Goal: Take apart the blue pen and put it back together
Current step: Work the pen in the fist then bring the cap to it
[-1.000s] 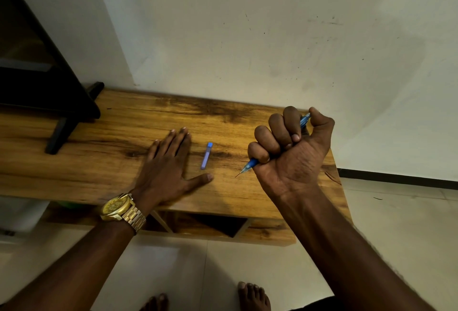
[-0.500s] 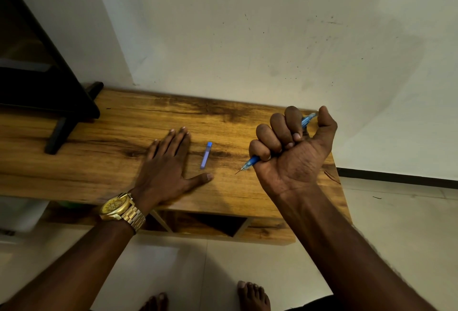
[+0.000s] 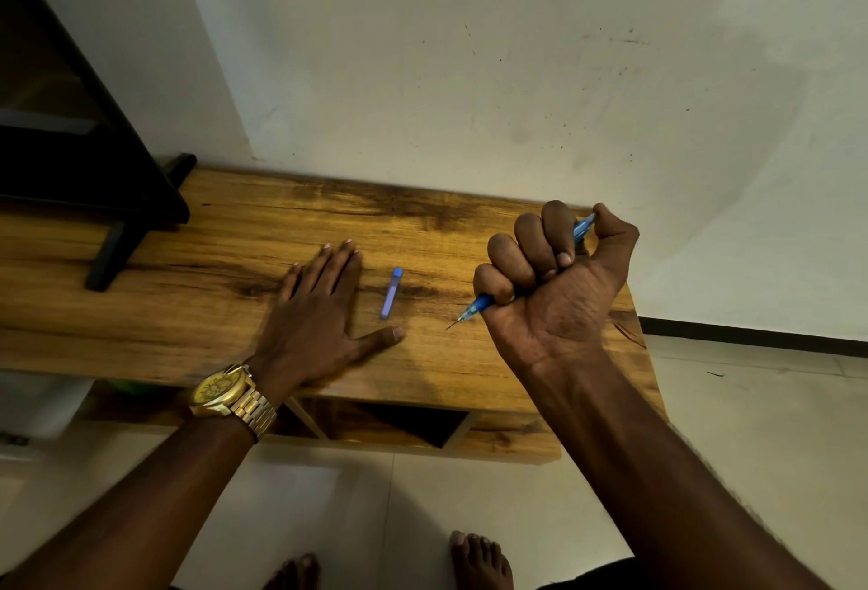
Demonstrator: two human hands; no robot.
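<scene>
- Head view: the blue pen (image 3: 479, 305) is held in the fist of the right hand (image 3: 554, 289), above the right end of the wooden table (image 3: 225, 317); its writing tip (image 3: 453, 325) points down and to the left, and its rear end (image 3: 585, 227) shows between the index finger and the thumb.
- The blue cap (image 3: 391, 293) is seen lying loose on the table, between the two hands, touched by neither.
- A slip is judged possible: most of the barrel is buried in the fist, so little of it is left free to be twisted or pulled, and a part could be dropped to the floor beyond the table's near edge.
- The cap could be knocked or rolled if the left hand (image 3: 319, 312) is slid to the right, as its thumb (image 3: 383, 336) lies just beside the cap's near end.
- The exposed tip could be scraped along the wood or jabbed into the left hand if the fist is lowered carelessly.
- Right hand pose: palm side turned toward the camera, all four fingers curled tight round the pen, thumb raised beside the rear end, forearm rising from the lower right.
- Left hand pose: laid flat on the table, palm down, fingers straight and together, thumb spread to the right; nothing is held. A gold watch (image 3: 220, 394) is worn at its wrist.
</scene>
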